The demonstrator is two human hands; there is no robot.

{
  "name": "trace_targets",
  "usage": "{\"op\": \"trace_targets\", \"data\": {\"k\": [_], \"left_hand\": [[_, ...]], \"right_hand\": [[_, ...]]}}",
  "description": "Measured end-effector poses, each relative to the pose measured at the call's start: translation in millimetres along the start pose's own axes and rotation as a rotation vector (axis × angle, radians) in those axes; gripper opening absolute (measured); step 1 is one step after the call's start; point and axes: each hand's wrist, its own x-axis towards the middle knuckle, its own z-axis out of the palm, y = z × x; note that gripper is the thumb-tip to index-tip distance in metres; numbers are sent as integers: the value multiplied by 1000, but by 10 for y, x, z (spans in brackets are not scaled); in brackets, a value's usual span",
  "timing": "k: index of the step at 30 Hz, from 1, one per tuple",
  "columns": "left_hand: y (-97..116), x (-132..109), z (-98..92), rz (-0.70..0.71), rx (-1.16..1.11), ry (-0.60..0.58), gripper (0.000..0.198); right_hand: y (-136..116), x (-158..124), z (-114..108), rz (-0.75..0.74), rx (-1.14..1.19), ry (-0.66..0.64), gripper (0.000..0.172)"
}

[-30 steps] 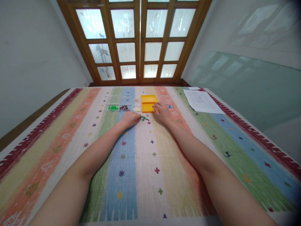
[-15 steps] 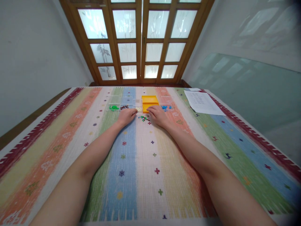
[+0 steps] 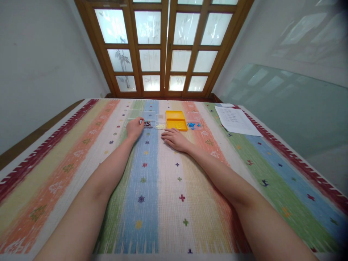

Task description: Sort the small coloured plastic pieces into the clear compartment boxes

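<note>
Dark bead-like pieces [image 3: 147, 124] in a clear box [image 3: 152, 128], at the far side of the striped cloth [image 3: 168, 217], just right of the left hand [image 3: 135, 127]. Further right, in a row: pale pieces [image 3: 160, 126], then a yellow box [image 3: 175, 115] with its lid open, then blue pieces [image 3: 193, 125]. On the left hand, fingers curled, with thumb and forefinger close together; cannot tell whether gripping anything. Right hand [image 3: 175, 139] lying back upward, just near of the yellow box, fingers extended and relaxed, apparently gripping nothing; under the palm, hidden. Step in hand, as judgement: picking or placing of tiny pieces at the left end, cannot tell which. For the next move, probably needed: a fine pinch, without knocking the boxes. On the white sheet [image 3: 236, 121] at far right, lines of writing, too small for reading. No readable brand or label.
</note>
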Motion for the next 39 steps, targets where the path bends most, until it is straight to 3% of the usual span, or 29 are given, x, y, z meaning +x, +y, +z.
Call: {"op": "trace_targets", "data": {"k": [9, 21, 30, 39], "left_hand": [[-273, 114, -68, -224, 12, 94, 34], [-293, 114, -90, -250, -6, 98, 39], [-210, 84, -109, -224, -4, 43, 40], [-195, 71, -59, -178, 16, 45, 40]], "right_hand": [[-3, 2, -14, -25, -28, 34, 35], [7, -7, -29, -45, -45, 85, 40], [217, -63, -47, 122, 24, 207, 41], [632, -188, -118, 412, 30, 521, 48]]}}
